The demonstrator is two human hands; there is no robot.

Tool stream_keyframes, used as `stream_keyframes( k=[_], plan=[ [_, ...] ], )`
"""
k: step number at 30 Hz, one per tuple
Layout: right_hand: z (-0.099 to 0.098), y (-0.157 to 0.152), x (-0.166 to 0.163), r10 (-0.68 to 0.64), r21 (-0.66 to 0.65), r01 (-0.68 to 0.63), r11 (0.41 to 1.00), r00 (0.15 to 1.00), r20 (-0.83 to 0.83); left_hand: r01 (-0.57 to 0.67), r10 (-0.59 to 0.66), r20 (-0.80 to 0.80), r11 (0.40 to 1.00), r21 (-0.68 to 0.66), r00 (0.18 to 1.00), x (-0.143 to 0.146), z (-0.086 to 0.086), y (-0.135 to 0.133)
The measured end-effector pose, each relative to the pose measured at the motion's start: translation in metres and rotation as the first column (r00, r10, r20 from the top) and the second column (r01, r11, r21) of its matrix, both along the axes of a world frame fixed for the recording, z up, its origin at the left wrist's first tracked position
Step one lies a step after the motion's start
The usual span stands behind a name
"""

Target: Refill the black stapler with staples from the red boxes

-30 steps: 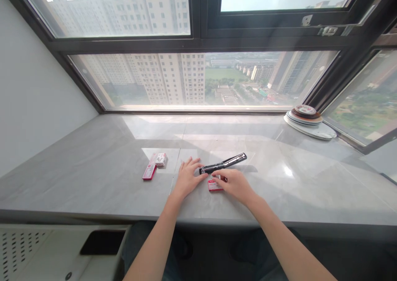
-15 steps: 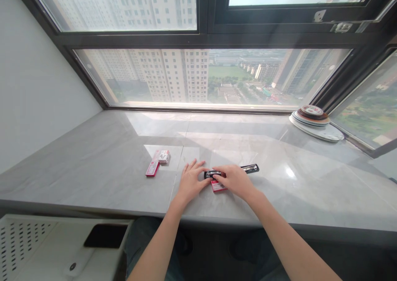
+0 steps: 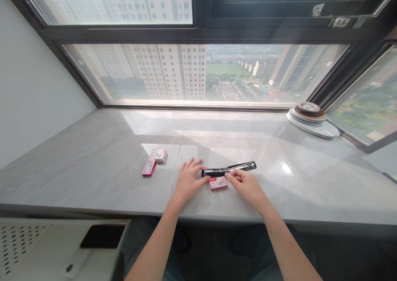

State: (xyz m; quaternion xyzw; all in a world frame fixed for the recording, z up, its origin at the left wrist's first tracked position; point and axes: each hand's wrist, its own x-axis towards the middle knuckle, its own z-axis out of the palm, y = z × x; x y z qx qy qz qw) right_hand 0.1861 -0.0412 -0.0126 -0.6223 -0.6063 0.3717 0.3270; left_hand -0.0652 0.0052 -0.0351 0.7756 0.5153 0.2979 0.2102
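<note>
A black stapler [image 3: 217, 172] lies opened out on the grey stone counter, its staple channel facing up and its other arm stretching to the right. My left hand [image 3: 189, 182] grips the stapler's left end between thumb and index finger, the other fingers spread on the counter. At the stapler's middle, my right hand [image 3: 246, 188] has thumb and index finger pinched together by the near edge; whether something small is between them is hidden. A red and white small box [image 3: 218, 183] lies just below the stapler, between my hands.
To the left lie a red and white flat box [image 3: 149, 167] and a small white box [image 3: 160, 155] touching it. Stacked plates [image 3: 312, 117] stand at the back right by the window. A dark phone-like slab [image 3: 102, 236] rests on a white surface at the lower left.
My right hand has moved right along the stapler from its left part to its middle, uncovering the channel and the small box. My left hand stays at the left end.
</note>
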Motion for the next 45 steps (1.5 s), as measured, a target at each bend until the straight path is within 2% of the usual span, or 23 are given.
stream_keyframes(
  k=[2,4,6,8,10,13,15,18,24,26,29,30,32,34,36,39,41,45],
  plan=[
    [-0.008,-0.005,0.026,-0.120,-0.136,0.110,0.985,0.991,-0.064,0.000,0.000,-0.002,1.000,-0.011,1.000,0.000,0.000,0.001],
    [-0.009,-0.003,0.047,-0.196,-0.205,0.159,0.966,0.966,-0.171,0.002,-0.002,-0.005,1.000,-0.017,1.000,0.000,0.000,0.002],
    [-0.003,0.006,0.056,-0.179,-0.176,0.131,0.976,0.938,-0.297,0.004,-0.004,-0.005,1.000,-0.019,1.000,0.000,0.000,0.002],
    [0.009,0.020,0.052,-0.079,-0.080,0.054,0.995,0.933,-0.351,0.005,-0.005,-0.007,1.000,-0.021,1.000,0.000,0.000,0.002],
    [0.021,0.035,0.039,0.042,0.028,-0.036,0.999,0.956,-0.290,0.003,-0.003,-0.013,1.000,-0.022,1.000,0.000,0.001,0.002],
    [0.032,0.053,0.014,0.193,0.132,-0.182,0.974,0.979,-0.073,0.005,-0.006,-0.018,1.000,-0.014,1.000,-0.001,0.001,0.002],
    [0.033,0.060,-0.001,0.260,0.136,-0.265,0.955,0.964,0.050,0.008,-0.008,-0.017,1.000,-0.005,1.000,-0.001,0.000,0.003],
    [0.031,0.064,-0.015,0.299,0.117,-0.317,0.941,0.943,0.147,0.008,-0.008,-0.019,1.000,-0.002,1.000,-0.001,-0.002,0.004],
    [0.038,0.061,-0.020,0.378,0.099,-0.423,0.901,0.875,0.302,0.004,-0.005,-0.035,1.000,-0.007,0.999,-0.001,-0.001,0.003],
    [0.038,0.062,-0.017,0.358,0.096,-0.401,0.911,0.885,0.298,-0.008,0.009,-0.018,1.000,0.014,1.000,-0.001,0.004,0.000],
    [0.026,0.065,-0.011,0.183,0.142,-0.234,0.962,0.936,0.299,-0.024,0.021,0.053,0.997,0.072,0.998,0.002,0.016,-0.010],
    [0.021,0.067,-0.008,0.115,0.156,-0.167,0.974,0.949,0.294,0.018,-0.024,0.066,0.996,0.088,0.998,0.005,0.020,-0.015],
    [0.009,0.069,-0.004,0.027,0.154,-0.070,0.986,0.965,0.263,0.203,-0.208,0.041,0.974,0.100,0.977,0.014,0.029,-0.024],
    [0.000,0.069,-0.001,-0.003,0.128,-0.023,0.992,0.980,0.198,0.396,-0.396,-0.025,0.914,0.085,0.918,0.021,0.035,-0.032],
    [-0.007,0.064,0.002,-0.014,0.109,0.001,0.994,0.993,0.117,0.463,-0.459,-0.080,0.885,0.053,0.885,0.022,0.038,-0.034],
    [-0.012,0.049,0.006,-0.011,0.078,0.012,0.997,1.000,-0.011,0.335,-0.331,-0.118,0.942,0.012,0.936,0.007,0.038,-0.028],
    [-0.014,0.036,0.005,0.015,0.008,-0.014,1.000,0.994,-0.107,0.234,-0.235,-0.109,0.972,-0.018,0.966,-0.009,0.036,-0.022],
    [-0.020,0.019,-0.008,0.005,-0.084,-0.026,0.996,0.971,-0.238,0.205,-0.207,-0.035,0.978,-0.045,0.978,-0.023,0.033,-0.012]
  ],
)
